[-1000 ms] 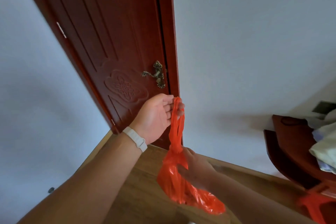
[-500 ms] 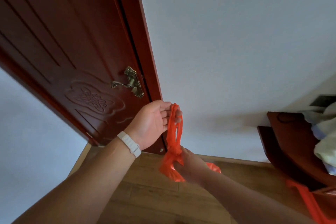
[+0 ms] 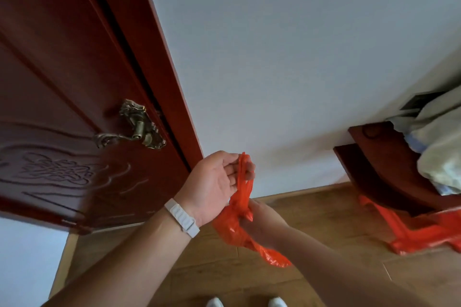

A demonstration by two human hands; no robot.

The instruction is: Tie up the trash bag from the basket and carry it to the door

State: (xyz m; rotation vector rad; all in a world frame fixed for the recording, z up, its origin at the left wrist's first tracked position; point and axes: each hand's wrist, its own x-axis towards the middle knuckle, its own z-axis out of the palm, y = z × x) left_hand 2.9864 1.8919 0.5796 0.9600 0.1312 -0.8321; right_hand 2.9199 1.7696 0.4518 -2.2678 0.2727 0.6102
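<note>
A: Dark red carved wooden door (image 3: 74,107), left. Holdings?

B: Left hand (image 3: 214,184): grip pinching handles of thin orange plastic trash bag (image 3: 232,224), mid-air. Right hand (image 3: 259,224): closed round the neck. Seemingly light, limp, slippery; hold handles.

Right hand (image 3: 262,225) mostly buried behind red trash bag (image 3: 230,225), fingers not visible, grip can't be judged. Bag contents hidden by plastic. Left hand (image 3: 214,183) fingertips partly covered by bag handles. Door (image 3: 62,82) cut off by top and left edges, carved panel smeared by blur. Shoes (image 3: 245,302) clipped by bottom edge, only toes show. Second red bag (image 3: 424,234) runs off right edge, top tucked under dark wooden furniture (image 3: 381,164). Pale bedding (image 3: 441,152) cropped too.
</note>
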